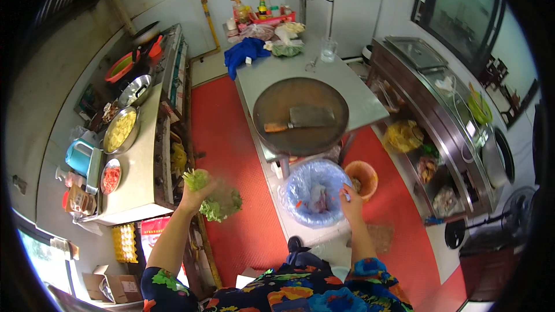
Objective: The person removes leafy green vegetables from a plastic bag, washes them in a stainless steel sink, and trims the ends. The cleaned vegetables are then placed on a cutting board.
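My left hand (197, 195) grips a bunch of leafy greens (221, 203), its pale cut stalks up and its frilly leaves hanging over the red floor mat. At the right side of a round bin lined with a thin blue plastic bag (299, 208), my right hand (353, 203) has its fingers curled by the rim. Whether they pinch the liner is too small to tell. Some scraps (318, 199) lie inside the bin. Beyond it, a cleaver (310, 118) with a wooden handle rests flat on a round chopping block (277, 99).
The block sits on a steel table (364, 104) with bagged food and a blue cloth (245, 54). An orange bucket (362, 175) stands beside the bin. On the left counter (141, 156) are a bowl of yellow slices (121, 130) and a plate of chopped red food (111, 177). Steel shelving (433, 125) stands right.
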`<state>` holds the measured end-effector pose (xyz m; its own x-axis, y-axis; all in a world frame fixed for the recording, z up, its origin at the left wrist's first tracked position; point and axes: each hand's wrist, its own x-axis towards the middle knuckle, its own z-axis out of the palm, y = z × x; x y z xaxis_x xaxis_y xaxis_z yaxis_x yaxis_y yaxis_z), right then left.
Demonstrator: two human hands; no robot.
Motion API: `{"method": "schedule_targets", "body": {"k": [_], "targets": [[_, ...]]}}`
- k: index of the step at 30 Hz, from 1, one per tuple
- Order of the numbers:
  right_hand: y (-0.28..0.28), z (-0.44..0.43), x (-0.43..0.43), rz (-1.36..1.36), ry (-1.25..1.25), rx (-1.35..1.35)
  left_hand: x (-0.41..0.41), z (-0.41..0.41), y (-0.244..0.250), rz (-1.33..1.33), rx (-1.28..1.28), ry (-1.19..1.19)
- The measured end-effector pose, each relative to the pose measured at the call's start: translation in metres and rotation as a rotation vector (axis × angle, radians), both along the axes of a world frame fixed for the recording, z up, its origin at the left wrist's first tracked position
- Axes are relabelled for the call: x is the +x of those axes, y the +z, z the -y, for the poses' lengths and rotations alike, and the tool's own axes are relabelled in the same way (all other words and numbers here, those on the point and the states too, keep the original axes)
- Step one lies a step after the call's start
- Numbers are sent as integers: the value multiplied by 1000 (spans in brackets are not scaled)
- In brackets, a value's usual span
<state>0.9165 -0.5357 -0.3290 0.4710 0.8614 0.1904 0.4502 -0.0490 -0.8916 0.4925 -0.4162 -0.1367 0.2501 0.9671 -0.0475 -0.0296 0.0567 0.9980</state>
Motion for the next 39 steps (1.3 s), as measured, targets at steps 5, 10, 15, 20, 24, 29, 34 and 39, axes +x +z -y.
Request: {"method": "schedule_targets", "body": {"k": [5,10,15,20,24,29,34,39], "targets": [[-41,-46,67,-414,192,-347,28,-59,9,11,-32,-32],[22,-85,-5,-108,-126,-225,25,-118,31,-190,116,-3],[126,-155,-66,164,-16,-69,54,-185,55,-616,318,-173],[119,-233,-103,471,-44,-421,119,-268,42,-814,837,-424],[117,-265,-127,322,-266,-643,178,-322,43,-975,1044,-712],[126,-296,-157,202,-670,-651,233,-352,35,-1039,1255,-880],[91,-293,-151,-114,-1067,-318,280,-349,23,-968,1417,-966],[121,-219,-135,-1350,-665,303,308,-339,5,-947,1467,-999]]}}
